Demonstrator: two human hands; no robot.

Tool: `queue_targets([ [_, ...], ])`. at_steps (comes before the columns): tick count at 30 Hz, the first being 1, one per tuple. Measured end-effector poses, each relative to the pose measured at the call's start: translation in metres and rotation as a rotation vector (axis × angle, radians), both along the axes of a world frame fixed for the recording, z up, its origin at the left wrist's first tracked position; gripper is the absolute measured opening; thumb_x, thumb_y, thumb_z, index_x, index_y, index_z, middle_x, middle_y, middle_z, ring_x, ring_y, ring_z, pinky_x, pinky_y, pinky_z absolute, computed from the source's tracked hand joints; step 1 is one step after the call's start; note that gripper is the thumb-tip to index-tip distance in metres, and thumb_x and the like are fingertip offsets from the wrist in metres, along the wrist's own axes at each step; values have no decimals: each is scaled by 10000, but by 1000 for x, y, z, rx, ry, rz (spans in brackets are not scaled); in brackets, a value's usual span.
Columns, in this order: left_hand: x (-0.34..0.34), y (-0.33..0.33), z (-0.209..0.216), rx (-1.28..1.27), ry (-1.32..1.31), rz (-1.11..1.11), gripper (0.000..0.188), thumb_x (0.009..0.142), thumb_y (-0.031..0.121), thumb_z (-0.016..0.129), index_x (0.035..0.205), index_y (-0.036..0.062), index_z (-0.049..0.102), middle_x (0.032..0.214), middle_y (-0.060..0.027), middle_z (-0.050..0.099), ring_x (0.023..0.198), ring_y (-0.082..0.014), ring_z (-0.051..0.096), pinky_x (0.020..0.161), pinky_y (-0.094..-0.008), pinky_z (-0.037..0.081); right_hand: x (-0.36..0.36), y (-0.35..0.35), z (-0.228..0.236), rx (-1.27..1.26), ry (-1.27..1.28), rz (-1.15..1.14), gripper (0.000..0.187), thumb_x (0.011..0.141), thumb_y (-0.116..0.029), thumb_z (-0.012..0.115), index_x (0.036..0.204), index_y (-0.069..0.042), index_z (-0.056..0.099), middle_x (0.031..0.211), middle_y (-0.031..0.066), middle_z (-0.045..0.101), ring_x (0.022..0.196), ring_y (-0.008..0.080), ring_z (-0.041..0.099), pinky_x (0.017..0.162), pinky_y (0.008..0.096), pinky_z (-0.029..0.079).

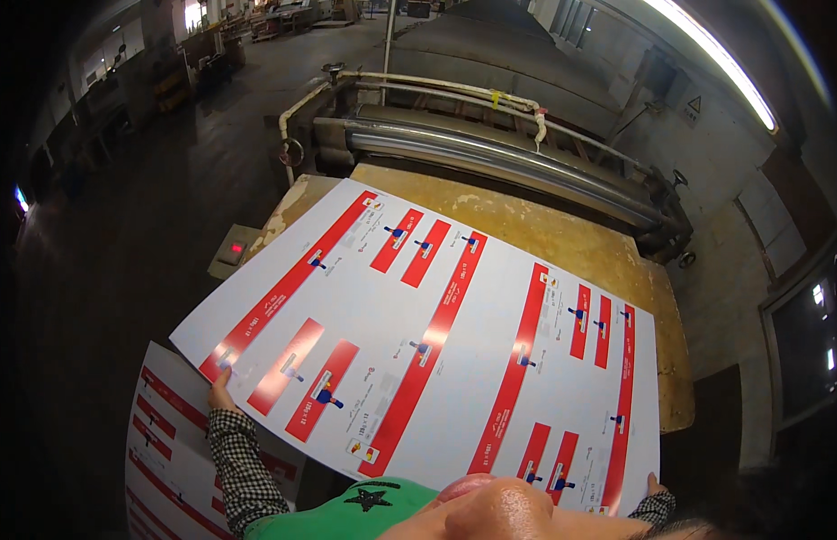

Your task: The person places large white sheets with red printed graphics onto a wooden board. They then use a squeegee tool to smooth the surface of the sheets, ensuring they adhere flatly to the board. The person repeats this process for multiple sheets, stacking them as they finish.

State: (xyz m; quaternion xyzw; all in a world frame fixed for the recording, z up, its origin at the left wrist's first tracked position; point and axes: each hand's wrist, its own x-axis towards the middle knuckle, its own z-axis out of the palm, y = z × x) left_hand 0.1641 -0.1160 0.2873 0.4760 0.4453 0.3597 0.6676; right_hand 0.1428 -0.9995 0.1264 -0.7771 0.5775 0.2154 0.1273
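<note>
A large white printed sheet (463, 378) with red bands and small blue figures stretches across the view in front of me. My left hand (221, 394) is closed on its left edge, near the near left corner, with the fingers partly over the top. At the near right corner, my right hand (654, 487) grips the sheet's edge; most of that hand is hidden. The sheet's far part overlies a worn yellowish feed board (580, 232). Just beyond the board lies a long metal roller (490, 162), apart from the sheet's far edge.
More sheets with the same red print (171, 432) lie low at my left. A control box with a lit red button (236, 248) sits left of the board. Handwheels (291, 151) and pipes (436, 81) frame the roller machine. A wall stands at the right.
</note>
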Motion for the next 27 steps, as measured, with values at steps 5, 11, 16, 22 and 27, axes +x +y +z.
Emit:
queue_targets([
  [5,7,15,-10,16,-6,-25,386,746,126,674,1021,-134,598,1023,-217,631,874,-303,647,779,-370,533,1,16,18,-34,4,-40,823,828,-635,430,1255,66,485,1298,253,482,1215,369,459,1002,421,371],
  [11,23,7,3,18,138,78,450,733,108,692,1058,-157,529,1047,-230,606,867,-305,647,781,-379,537,-11,29,36,-61,-37,-84,802,836,-624,430,1253,58,491,1293,248,489,1205,373,466,994,429,380],
  [16,19,15,-13,-10,50,68,441,734,97,692,1044,-162,514,1039,-237,601,853,-308,650,762,-397,547,-27,26,50,-71,-134,-116,785,842,-614,429,1252,52,495,1289,244,495,1196,377,473,988,436,386],
  [22,14,29,-33,-78,-12,-34,366,753,93,671,1004,-157,578,989,-219,636,826,-305,661,745,-377,553,-37,17,53,-52,-318,-186,764,850,-603,429,1250,44,500,1285,240,501,1186,382,480,980,444,395],
  [27,11,27,-48,-225,22,-204,408,821,191,604,1096,-108,570,1063,-201,631,900,-294,650,773,-369,546,-102,-4,38,-77,-460,-335,747,857,-594,428,1249,37,505,1281,236,507,1178,386,487,973,451,401],
])
